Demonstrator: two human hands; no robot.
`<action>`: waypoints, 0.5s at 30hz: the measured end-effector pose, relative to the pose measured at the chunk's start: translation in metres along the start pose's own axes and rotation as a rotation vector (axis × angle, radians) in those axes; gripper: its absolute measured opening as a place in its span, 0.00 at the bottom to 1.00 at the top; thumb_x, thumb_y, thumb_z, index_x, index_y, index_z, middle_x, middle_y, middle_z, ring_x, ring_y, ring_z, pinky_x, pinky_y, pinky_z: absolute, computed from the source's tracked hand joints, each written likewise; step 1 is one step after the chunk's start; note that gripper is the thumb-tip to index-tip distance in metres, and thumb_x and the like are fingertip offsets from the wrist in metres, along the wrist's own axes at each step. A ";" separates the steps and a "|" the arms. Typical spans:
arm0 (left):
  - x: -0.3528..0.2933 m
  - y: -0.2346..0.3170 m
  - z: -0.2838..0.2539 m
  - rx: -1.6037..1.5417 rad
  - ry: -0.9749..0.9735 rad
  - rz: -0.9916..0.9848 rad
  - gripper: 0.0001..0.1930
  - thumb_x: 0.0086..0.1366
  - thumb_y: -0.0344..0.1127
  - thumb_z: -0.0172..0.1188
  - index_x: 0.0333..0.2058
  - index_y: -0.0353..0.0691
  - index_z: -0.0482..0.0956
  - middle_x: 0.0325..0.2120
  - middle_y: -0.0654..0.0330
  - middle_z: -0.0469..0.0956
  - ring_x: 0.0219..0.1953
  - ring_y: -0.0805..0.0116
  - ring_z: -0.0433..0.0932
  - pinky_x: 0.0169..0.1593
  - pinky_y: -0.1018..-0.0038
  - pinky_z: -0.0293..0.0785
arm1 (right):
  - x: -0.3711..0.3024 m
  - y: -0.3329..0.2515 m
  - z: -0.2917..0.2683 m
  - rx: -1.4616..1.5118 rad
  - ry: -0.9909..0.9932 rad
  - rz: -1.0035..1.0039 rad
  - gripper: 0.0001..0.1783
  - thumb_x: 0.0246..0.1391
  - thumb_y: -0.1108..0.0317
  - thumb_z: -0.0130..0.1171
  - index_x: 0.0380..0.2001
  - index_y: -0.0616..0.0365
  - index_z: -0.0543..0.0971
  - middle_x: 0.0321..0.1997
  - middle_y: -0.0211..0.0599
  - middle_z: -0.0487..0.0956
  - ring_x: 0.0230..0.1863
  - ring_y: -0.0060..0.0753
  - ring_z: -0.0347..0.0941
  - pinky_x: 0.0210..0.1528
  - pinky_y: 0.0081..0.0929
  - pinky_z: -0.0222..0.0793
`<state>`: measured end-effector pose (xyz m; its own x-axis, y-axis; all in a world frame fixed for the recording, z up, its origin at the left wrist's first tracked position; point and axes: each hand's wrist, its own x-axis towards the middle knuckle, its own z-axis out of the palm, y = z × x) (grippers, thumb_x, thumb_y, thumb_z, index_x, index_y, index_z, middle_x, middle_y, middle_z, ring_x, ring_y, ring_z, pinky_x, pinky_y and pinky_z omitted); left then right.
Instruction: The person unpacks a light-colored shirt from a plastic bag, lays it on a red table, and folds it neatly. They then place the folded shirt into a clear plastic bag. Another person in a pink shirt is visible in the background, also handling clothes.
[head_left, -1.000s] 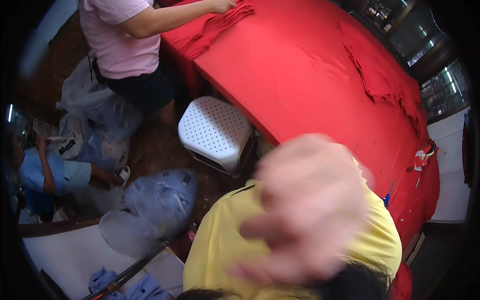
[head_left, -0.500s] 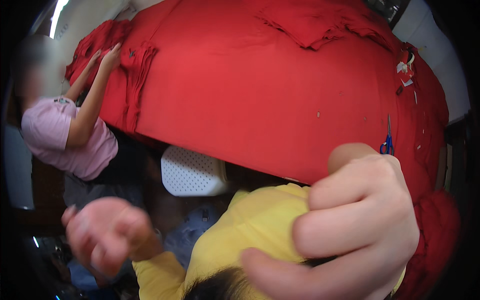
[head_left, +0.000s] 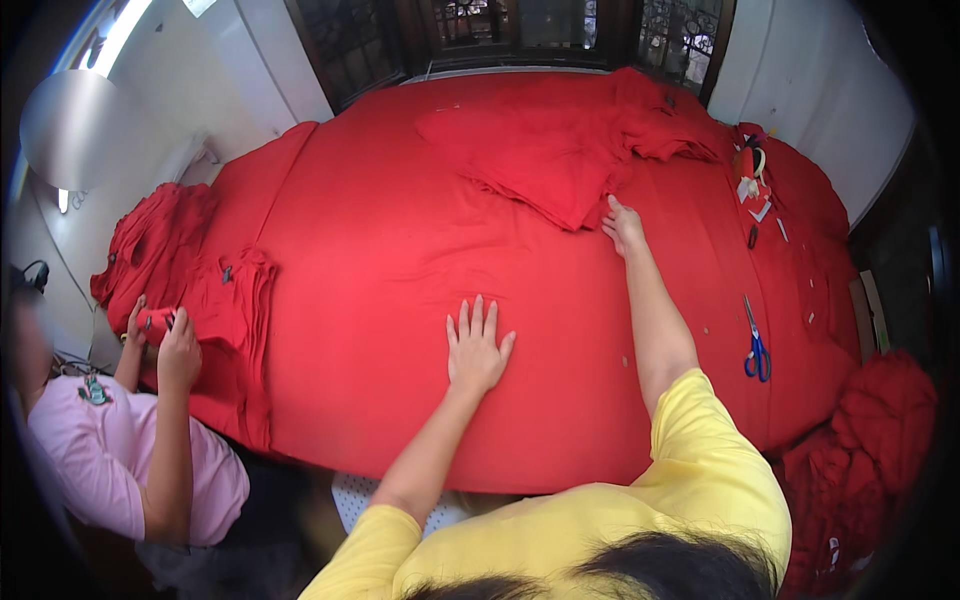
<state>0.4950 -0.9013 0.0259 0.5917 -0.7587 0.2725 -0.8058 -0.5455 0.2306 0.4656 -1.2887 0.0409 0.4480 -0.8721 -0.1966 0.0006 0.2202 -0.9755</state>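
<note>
Blue-handled scissors [head_left: 755, 345] lie on the right side of the table. Red fabric heap [head_left: 880, 440] at far right. Co-worker in pink shirt [head_left: 120, 470] at left, white wall [head_left: 820, 70] behind.

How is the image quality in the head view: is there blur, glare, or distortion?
Head view: mostly sharp; the left hand and right hand on the red cloth are clear. Straight edges bend near the rim, corners go black, and glare washes the upper-left wall.

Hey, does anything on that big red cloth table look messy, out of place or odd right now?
Mostly tidy. The red cloth lies smooth under the flat left hand. The right hand touches a rumpled folded piece lying askew near the far edge. Blue-handled scissors lie loose, and small scraps are scattered at right.
</note>
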 end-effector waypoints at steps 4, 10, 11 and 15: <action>-0.012 -0.015 -0.014 0.044 -0.047 -0.089 0.33 0.65 0.55 0.48 0.63 0.43 0.58 0.66 0.54 0.52 0.68 0.54 0.46 0.68 0.51 0.39 | 0.032 0.005 0.099 0.390 -0.135 0.098 0.40 0.50 0.53 0.65 0.59 0.67 0.62 0.59 0.50 0.68 0.58 0.44 0.66 0.57 0.41 0.66; 0.007 0.017 -0.009 -0.044 -0.054 0.037 0.32 0.65 0.55 0.48 0.62 0.43 0.60 0.65 0.55 0.53 0.68 0.57 0.47 0.68 0.53 0.38 | 0.097 0.015 0.077 0.560 -0.096 0.017 0.19 0.50 0.69 0.59 0.45 0.67 0.73 0.44 0.50 0.78 0.42 0.45 0.78 0.48 0.43 0.76; 0.004 0.006 -0.009 -0.013 -0.054 -0.003 0.31 0.65 0.55 0.47 0.62 0.43 0.61 0.65 0.55 0.54 0.68 0.58 0.47 0.68 0.53 0.38 | 0.062 0.028 0.104 0.662 -0.172 0.074 0.17 0.50 0.72 0.58 0.44 0.68 0.74 0.43 0.50 0.78 0.42 0.45 0.78 0.48 0.43 0.76; -0.002 -0.026 -0.006 -0.011 -0.008 -0.110 0.29 0.67 0.53 0.45 0.60 0.41 0.64 0.63 0.54 0.58 0.67 0.57 0.51 0.68 0.55 0.41 | -0.127 0.024 0.119 0.628 -0.234 0.134 0.19 0.48 0.76 0.59 0.45 0.69 0.71 0.45 0.46 0.77 0.43 0.46 0.76 0.47 0.45 0.75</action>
<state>0.5149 -0.8837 0.0250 0.6762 -0.6974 0.2374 -0.7356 -0.6217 0.2690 0.5150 -1.1202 0.0547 0.6622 -0.7176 -0.2157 0.4186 0.5930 -0.6878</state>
